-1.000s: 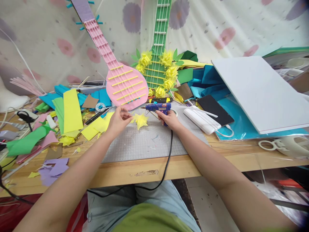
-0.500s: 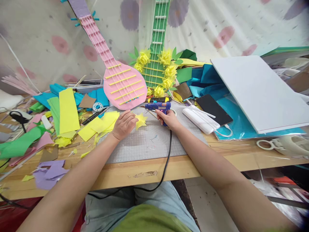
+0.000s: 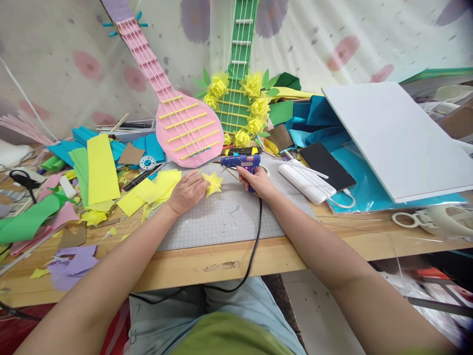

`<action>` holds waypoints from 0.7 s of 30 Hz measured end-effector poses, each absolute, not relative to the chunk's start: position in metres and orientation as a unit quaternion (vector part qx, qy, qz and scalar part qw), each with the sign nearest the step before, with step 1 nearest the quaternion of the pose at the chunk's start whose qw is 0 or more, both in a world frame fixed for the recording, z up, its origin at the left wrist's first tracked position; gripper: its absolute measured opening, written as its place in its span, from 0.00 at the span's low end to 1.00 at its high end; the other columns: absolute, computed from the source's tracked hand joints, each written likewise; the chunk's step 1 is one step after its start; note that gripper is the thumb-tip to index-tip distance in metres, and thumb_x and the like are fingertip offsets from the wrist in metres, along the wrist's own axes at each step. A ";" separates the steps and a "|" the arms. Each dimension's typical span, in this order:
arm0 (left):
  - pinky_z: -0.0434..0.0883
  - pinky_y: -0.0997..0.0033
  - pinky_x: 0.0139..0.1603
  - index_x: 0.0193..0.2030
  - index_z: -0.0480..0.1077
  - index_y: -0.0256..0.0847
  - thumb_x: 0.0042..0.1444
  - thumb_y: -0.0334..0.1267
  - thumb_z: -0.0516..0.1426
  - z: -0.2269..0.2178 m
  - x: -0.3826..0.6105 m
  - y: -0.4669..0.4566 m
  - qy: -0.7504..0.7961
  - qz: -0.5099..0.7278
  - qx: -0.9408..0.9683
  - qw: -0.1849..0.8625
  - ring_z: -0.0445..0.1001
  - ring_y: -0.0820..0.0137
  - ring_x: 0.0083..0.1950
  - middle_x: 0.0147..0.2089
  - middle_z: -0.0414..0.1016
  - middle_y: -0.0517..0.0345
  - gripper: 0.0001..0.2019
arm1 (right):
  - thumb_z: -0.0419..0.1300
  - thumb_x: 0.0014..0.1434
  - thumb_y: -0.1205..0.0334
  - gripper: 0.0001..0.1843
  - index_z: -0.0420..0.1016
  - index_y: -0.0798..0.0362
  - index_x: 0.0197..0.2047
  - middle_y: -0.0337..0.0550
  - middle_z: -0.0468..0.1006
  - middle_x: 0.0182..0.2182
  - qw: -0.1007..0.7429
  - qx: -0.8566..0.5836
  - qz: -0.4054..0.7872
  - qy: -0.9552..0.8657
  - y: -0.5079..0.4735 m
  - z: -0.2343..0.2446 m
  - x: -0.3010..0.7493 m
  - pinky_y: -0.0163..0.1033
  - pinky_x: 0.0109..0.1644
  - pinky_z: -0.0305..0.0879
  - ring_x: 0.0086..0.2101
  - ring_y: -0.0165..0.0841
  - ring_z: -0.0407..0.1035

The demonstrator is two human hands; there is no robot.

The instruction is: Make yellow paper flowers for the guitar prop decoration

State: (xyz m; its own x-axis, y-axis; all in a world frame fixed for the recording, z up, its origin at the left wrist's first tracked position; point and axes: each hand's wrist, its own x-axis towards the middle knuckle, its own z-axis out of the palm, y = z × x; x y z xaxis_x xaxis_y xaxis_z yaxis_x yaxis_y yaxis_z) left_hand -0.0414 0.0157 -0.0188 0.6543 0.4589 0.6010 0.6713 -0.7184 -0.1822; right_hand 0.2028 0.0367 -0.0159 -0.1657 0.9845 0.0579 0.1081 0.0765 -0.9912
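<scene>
My right hand point(image 3: 254, 181) is closed round the handle of a blue glue gun point(image 3: 240, 161), whose nozzle points left. Its black cord point(image 3: 254, 251) hangs down over the table edge. In my left hand point(image 3: 189, 191) a yellow paper flower point(image 3: 213, 184) is pinched at its left side, its pointed petals spread toward the glue gun. Both hands are over a grey cutting mat point(image 3: 221, 227). Just behind them lean a pink paper lute point(image 3: 190, 129) with yellow bars and a green paper instrument point(image 3: 236, 108) trimmed with yellow flowers.
Yellow paper pieces point(image 3: 148, 191), green strips point(image 3: 29, 217) and purple scraps point(image 3: 74, 266) lie to the left. On the right are a white power bank point(image 3: 305, 182), a black phone point(image 3: 327, 166), a white board point(image 3: 399, 143) and scissors point(image 3: 406, 219). A black-and-yellow cutter point(image 3: 242, 151) lies behind the glue gun.
My left hand and the yellow flower have shifted slightly left and lower, and the flower faces up more. The glue gun stays nearly still in my right hand. The view has moved a little.
</scene>
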 end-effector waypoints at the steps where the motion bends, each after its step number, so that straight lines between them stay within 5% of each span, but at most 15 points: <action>1: 0.63 0.60 0.57 0.37 0.67 0.44 0.52 0.30 0.51 -0.018 -0.042 0.014 -0.322 -0.265 -0.891 0.180 0.73 0.70 0.41 0.35 0.75 0.58 0.08 | 0.57 0.48 0.39 0.24 0.64 0.53 0.20 0.34 0.63 0.12 0.445 -0.469 0.492 -0.583 0.037 -0.016 0.203 0.32 0.18 0.53 0.13 0.23 0.56; 13: 0.59 0.54 0.61 0.50 0.63 0.41 0.39 0.26 0.50 -0.004 -0.045 0.002 -0.317 -0.279 -0.899 0.115 0.71 0.65 0.49 0.44 0.74 0.54 0.26 | 0.58 0.48 0.40 0.24 0.63 0.53 0.20 0.35 0.64 0.12 0.451 -0.465 0.496 -0.579 0.037 -0.017 0.202 0.32 0.18 0.54 0.14 0.24 0.56; 21: 0.63 0.55 0.58 0.50 0.63 0.40 0.39 0.25 0.49 -0.004 -0.044 0.002 -0.303 -0.276 -0.903 0.125 0.72 0.64 0.48 0.44 0.74 0.52 0.26 | 0.57 0.48 0.39 0.24 0.65 0.53 0.20 0.35 0.63 0.13 0.444 -0.475 0.492 -0.579 0.037 -0.018 0.203 0.32 0.18 0.54 0.14 0.24 0.56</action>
State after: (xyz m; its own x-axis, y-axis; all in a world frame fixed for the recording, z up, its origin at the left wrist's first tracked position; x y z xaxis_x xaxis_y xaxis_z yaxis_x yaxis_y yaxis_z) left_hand -0.0444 0.0021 -0.0039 0.6635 0.4791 0.5747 0.6167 -0.7851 -0.0575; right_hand 0.2027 0.0374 -0.0184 -0.1549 0.9868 0.0472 0.1129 0.0651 -0.9915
